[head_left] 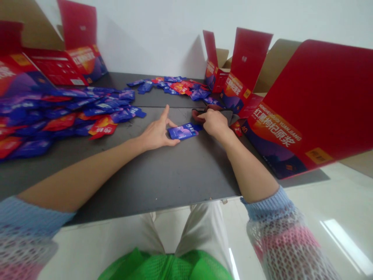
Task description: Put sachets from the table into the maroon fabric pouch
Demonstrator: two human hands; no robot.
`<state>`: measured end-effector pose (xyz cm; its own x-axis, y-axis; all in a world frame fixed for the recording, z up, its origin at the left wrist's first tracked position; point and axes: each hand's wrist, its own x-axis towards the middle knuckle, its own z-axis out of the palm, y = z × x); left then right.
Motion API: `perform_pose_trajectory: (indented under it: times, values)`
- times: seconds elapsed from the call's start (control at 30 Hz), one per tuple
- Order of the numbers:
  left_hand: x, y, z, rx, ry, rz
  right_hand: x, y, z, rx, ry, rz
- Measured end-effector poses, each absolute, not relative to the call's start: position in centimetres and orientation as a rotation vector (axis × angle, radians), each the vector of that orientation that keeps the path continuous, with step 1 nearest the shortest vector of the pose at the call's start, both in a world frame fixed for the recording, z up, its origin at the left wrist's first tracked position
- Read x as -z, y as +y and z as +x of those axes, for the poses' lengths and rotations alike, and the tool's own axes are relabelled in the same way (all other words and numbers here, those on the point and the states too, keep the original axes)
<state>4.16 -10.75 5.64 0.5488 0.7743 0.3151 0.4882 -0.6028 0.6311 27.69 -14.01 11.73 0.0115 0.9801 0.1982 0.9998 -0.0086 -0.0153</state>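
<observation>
My left hand [157, 133] is over the dark table with its fingers spread. Its thumb and one finger lie along opposite edges of a purple-blue sachet [183, 132], at the sachet's left end; another finger points away from me. Just beyond the sachet's right end, my right hand [214, 122] is closed on a dark grey and maroon cloth-like item [230, 116]. Part of that item is hidden under the fingers, and its exact kind is unclear. A small red sachet [237, 128] lies right of this hand.
A big heap of blue and red sachets [67, 112] covers the table's left side. More sachets [180, 86] lie along the back. Open red cartons stand at the left [84, 58] and right [291, 132]. A pale wall [151, 35] rises behind the table [175, 175].
</observation>
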Motion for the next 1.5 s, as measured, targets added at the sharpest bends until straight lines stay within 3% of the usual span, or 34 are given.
perform_pose_trajectory:
  times: [0.3, 0.83, 1.07, 1.5]
  values:
    - [-5.9, -10.9, 4.3, -0.840, 1.165, 2.300, -10.7, -16.2, 22.6, 0.183, -2.504, -1.439]
    - [-5.6, -10.7, 4.6, -0.877, 1.098, 2.224, -10.4, -14.2, 25.3, 0.410, -2.139, -2.163]
    - [-5.4, -10.7, 4.4, -0.904, 1.049, 2.174, -10.3, -14.4, 25.4, 0.317, -2.069, -1.915]
    - [-5.3, -10.1, 4.4, -0.880, 1.120, 2.162, -9.4, -14.5, 23.9, 0.173, -2.553, -1.421]
